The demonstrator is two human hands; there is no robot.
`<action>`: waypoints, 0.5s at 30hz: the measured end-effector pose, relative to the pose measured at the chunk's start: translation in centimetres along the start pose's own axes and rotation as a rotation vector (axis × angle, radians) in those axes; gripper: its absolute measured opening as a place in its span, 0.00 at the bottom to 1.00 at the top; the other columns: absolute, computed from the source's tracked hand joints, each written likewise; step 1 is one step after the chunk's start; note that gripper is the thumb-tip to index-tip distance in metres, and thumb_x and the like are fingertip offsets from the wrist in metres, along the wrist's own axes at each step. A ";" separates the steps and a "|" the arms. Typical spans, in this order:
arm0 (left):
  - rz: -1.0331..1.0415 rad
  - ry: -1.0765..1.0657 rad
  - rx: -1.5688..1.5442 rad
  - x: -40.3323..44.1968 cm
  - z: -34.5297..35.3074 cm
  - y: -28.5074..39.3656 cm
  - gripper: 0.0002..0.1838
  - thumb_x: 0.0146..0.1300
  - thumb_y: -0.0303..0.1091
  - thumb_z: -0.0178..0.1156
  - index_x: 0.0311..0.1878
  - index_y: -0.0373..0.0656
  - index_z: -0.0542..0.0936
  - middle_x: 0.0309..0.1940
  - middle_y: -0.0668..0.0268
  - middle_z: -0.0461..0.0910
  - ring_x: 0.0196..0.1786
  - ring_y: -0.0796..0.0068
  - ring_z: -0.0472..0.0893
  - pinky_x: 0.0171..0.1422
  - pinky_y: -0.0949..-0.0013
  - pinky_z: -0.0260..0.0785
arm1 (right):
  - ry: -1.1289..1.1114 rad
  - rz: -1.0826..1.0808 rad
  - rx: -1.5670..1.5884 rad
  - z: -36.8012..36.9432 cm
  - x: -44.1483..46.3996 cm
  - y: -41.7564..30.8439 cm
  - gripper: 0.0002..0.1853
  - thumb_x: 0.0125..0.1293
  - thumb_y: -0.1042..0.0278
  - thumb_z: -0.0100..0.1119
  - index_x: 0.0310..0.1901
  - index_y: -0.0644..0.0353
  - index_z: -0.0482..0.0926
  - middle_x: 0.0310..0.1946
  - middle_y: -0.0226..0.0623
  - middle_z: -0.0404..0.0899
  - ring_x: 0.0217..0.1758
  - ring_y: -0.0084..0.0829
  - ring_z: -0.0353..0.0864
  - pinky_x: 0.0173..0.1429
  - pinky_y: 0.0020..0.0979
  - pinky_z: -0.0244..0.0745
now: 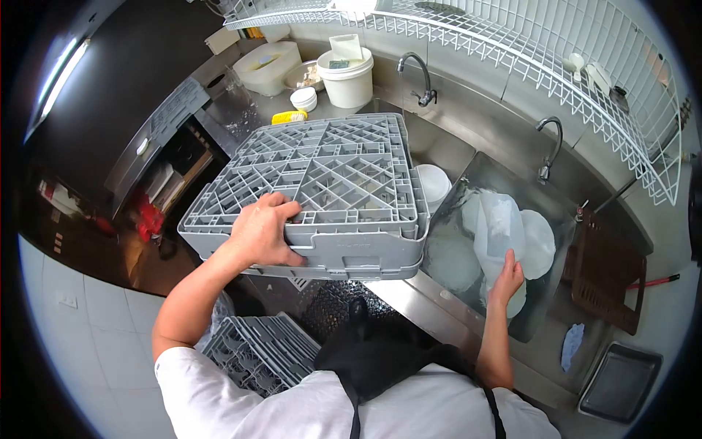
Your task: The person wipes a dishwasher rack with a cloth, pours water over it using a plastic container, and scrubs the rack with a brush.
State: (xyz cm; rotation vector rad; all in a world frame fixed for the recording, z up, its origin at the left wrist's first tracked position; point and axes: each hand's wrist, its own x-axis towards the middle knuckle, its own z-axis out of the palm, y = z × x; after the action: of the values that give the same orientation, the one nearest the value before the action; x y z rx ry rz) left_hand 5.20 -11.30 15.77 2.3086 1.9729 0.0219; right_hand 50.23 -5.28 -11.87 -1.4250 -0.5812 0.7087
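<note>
My left hand (265,233) is closed on the near edge of a grey plastic dish rack (351,252), its fingers hooked over the lattice and the thumb on the side wall. The rack's lattice face points up, and what lies under it is hidden. Over the water-filled sink (475,164), my right hand (506,278) grips the near end of a translucent white plastic container (504,227), which is tilted. Around this container lie several pale round lids or dishes (540,245), partly in the water.
Two curved taps (418,77) rise behind the sinks. A white bucket (349,86), a yellow brush (289,117) and a whitish tub (267,67) stand at the back. A wire shelf (475,40) hangs above. Another grey rack (259,355) is low at left, a brown crate (603,267) at right.
</note>
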 end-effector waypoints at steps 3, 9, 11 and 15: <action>-0.012 -0.030 -0.007 -0.1 -0.2 1.5 0.37 0.28 0.50 0.82 0.45 0.43 0.82 0.47 0.57 0.80 0.54 0.51 0.80 0.55 0.52 0.76 | 0.003 -0.033 -0.007 0.1 0.3 1.4 0.26 0.73 0.57 0.66 0.20 0.58 0.66 0.20 0.20 0.60 0.26 0.17 0.54 0.29 0.30 0.51; 0.031 -0.098 0.094 -0.9 0.8 3.7 0.38 0.28 0.50 0.82 0.48 0.46 0.83 0.47 0.58 0.80 0.53 0.52 0.80 0.55 0.54 0.76 | -0.037 -0.017 -0.109 -0.6 -1.1 1.4 0.27 0.73 0.56 0.66 0.20 0.61 0.66 0.19 0.21 0.61 0.26 0.17 0.55 0.29 0.31 0.53; 0.051 -0.113 0.109 -1.5 1.5 3.6 0.38 0.29 0.50 0.81 0.49 0.49 0.84 0.49 0.58 0.80 0.54 0.54 0.80 0.56 0.55 0.76 | -0.055 -0.041 -0.203 -0.8 -1.3 1.1 0.28 0.72 0.55 0.67 0.21 0.62 0.66 0.18 0.23 0.62 0.26 0.18 0.55 0.29 0.32 0.54; 0.061 -0.148 0.138 -3.7 2.6 3.0 0.38 0.30 0.50 0.81 0.52 0.53 0.84 0.53 0.57 0.80 0.58 0.54 0.79 0.58 0.54 0.76 | -0.064 -0.264 -0.421 -2.1 -2.4 2.3 0.29 0.70 0.52 0.69 0.22 0.65 0.68 0.16 0.30 0.63 0.24 0.26 0.58 0.29 0.38 0.58</action>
State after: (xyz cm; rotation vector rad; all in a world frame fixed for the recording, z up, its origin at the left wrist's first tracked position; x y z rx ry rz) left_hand 7.75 -15.55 13.70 2.3755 1.8866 -0.2808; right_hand 49.93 -8.45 -14.16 -1.6737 -0.9916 0.4362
